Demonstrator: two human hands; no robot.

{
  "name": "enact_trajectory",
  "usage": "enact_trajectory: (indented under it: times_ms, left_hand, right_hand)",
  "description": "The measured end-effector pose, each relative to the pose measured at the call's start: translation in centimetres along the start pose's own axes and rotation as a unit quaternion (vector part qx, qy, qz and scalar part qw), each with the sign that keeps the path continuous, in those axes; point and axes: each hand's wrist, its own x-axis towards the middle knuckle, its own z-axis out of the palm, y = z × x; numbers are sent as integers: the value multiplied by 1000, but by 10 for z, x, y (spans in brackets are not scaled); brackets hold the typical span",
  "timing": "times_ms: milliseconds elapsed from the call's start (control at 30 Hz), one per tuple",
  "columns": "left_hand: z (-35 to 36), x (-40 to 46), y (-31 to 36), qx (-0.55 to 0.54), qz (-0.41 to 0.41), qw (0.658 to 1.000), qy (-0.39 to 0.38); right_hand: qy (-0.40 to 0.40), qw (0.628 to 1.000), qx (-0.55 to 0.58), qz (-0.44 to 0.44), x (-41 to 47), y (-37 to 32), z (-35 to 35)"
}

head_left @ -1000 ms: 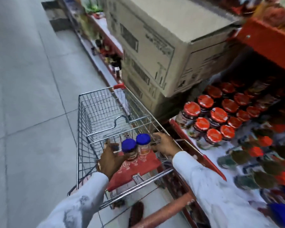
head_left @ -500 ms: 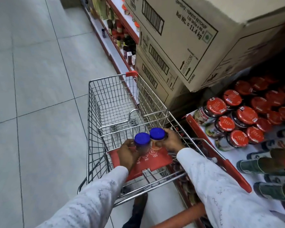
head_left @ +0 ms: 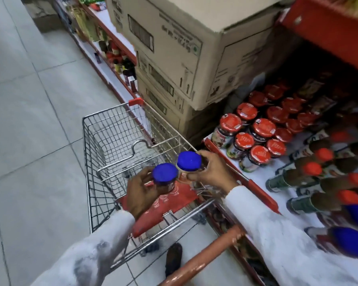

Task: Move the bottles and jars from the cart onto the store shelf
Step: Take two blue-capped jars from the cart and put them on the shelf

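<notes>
left hand (head_left: 142,190) fingers wrap one blue-lidded jar (head_left: 165,176); right hand (head_left: 212,172) fingers curl around the other blue-lidded jar (head_left: 189,163), both held above the wire cart (head_left: 103,145) by its red seat flap (head_left: 170,205). label print blurred. round red-capped jars (head_left: 256,129) crowd the white shelf (head_left: 260,178); cardboard cartons (head_left: 174,38) stacked beside.

Single head-worn wide-angle view, looking forward and steeply down from above. Close range: both sleeves enter from bottom edge, left hand (head_left: 142,189) and right hand (head_left: 212,172) near frame centre over cart (head_left: 112,141). Floor (head_left: 29,120) fills left side; shelf (head_left: 260,178) runs along right (edges blurred, lines bowed by lens). No second view.
</notes>
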Motion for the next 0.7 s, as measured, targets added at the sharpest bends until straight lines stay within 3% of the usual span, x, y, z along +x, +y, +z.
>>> enact_trajectory:
  times_ms: [233,567,700]
  left_hand:
    - [24,-62,104,-18,103,990,-98]
    - [179,-160,178,35,226,922,-312]
    - [249,-192,177,30,177,907,-381]
  right_hand:
    - [131,985,94,-58,-137,-28,-92]
    - [342,933,106,-32,-321,40,-199]
    - [410,905,114,-8,-375,86,-222]
